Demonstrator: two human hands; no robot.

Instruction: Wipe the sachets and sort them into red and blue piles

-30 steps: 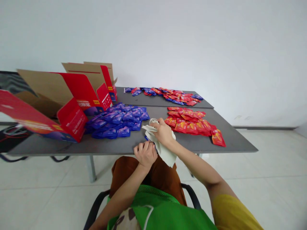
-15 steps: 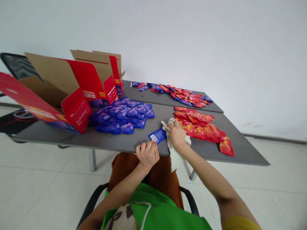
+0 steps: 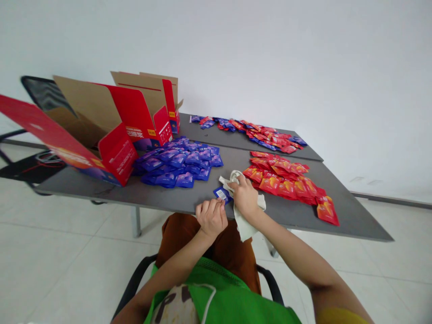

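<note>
At the table's front edge, my left hand (image 3: 212,218) is closed on the near corner of a blue sachet (image 3: 222,194), whose barcode side faces up. My right hand (image 3: 245,198) grips a whitish cloth (image 3: 243,226) and presses it over the sachet's right part, which is hidden. The cloth's lower end hangs over the table edge. A heap of blue sachets (image 3: 184,164) lies to the left beyond my left hand. Rows of red sachets (image 3: 280,177) lie just right of my right hand.
Open red cartons (image 3: 118,155) with raised flaps stand on the left of the grey table (image 3: 351,220). A mixed pile of red and blue sachets (image 3: 259,132) lies on the far table against the wall. A chair (image 3: 135,279) is under me.
The cloth in my right hand has moved left across the blue sachet and now covers more of it. My left hand still holds the corner. The whole view has shifted slightly.
</note>
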